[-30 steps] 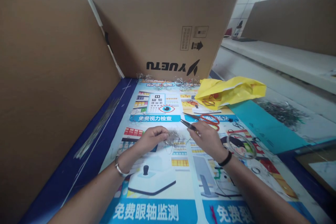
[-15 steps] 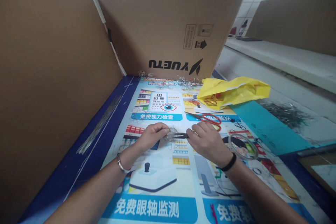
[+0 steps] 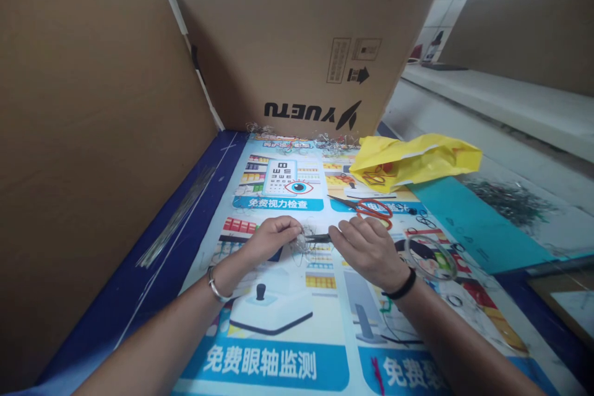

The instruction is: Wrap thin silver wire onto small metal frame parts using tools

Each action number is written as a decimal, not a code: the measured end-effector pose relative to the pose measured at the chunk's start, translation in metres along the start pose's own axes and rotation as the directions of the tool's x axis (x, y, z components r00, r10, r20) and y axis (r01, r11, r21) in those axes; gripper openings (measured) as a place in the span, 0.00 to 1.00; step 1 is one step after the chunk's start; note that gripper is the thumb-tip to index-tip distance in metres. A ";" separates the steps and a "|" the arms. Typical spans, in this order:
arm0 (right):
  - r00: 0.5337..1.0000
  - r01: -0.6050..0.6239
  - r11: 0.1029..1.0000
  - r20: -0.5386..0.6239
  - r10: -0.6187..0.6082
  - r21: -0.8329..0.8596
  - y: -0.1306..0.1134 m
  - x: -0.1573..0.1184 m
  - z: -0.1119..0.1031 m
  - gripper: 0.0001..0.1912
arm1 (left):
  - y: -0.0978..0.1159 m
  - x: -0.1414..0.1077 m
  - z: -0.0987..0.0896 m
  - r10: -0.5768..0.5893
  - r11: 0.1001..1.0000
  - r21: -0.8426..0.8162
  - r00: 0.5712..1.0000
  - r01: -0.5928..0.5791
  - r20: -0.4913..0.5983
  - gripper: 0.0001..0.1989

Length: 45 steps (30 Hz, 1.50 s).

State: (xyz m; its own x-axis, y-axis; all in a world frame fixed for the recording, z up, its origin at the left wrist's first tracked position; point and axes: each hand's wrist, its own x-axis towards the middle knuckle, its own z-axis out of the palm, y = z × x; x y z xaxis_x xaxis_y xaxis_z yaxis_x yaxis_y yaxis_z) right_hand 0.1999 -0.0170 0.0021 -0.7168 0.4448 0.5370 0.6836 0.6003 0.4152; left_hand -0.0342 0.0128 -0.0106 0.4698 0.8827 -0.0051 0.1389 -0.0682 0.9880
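Observation:
Thumb and fingers of my left hand (image 3: 275, 240) pinch a small tangle of thin silvery wire (image 3: 304, 250) above the printed mat. My right hand (image 3: 369, 249) is closed round dark pliers (image 3: 318, 238), whose narrow jaws point left into the wire; the handles are hidden in my palm. Orange-handled scissors (image 3: 371, 207) lie just beyond my right hand. A clear roll or ring (image 3: 430, 258) rests beside my right wrist, with several small black loops (image 3: 424, 221) nearby.
Cardboard panels (image 3: 297, 43) stand at the back and left. A yellow bag (image 3: 417, 161) lies at back right, near a heap of wire pieces (image 3: 508, 201). Straight wires (image 3: 176, 216) lie along the left edge. More tangled wire (image 3: 331, 143) sits by the back panel.
The pliers' jaws, slightly apart before, now look closed together at the wire tangle. Both hands stay in nearly the same place; the view has shifted slightly.

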 end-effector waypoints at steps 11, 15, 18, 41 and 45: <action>1.000 0.011 0.998 -0.028 -0.009 0.069 0.000 0.003 -0.002 0.11 | 0.001 -0.002 0.001 0.023 1.000 -0.008 0.998 -0.022 0.053 0.13; 1.000 -0.015 0.997 -0.015 0.016 0.070 0.001 0.002 0.002 0.11 | 0.003 -0.004 0.000 0.069 0.998 -0.010 0.996 -0.068 0.052 0.17; 0.999 -0.049 0.993 0.008 0.049 0.104 0.002 0.000 0.004 0.11 | 0.005 -0.005 0.000 0.079 0.997 -0.009 0.993 -0.078 0.085 0.20; 0.969 -0.240 0.968 0.075 0.235 0.072 -0.006 0.003 0.008 0.08 | 0.006 -0.004 0.004 0.313 0.874 0.414 0.946 -0.255 -0.079 0.08; 0.969 -0.237 0.970 0.092 0.231 0.061 -0.008 0.004 0.006 0.09 | 0.010 -0.007 0.008 0.428 0.782 0.537 0.899 -0.317 -0.093 0.06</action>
State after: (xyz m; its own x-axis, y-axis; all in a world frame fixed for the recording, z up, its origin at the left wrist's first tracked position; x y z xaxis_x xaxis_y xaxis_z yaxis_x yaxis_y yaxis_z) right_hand 0.1908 -0.0161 -0.0030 -0.5490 0.6306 0.5486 0.8243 0.5173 0.2302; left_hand -0.0289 0.0019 -0.0025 0.4009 0.8076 0.4324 0.4282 -0.5825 0.6909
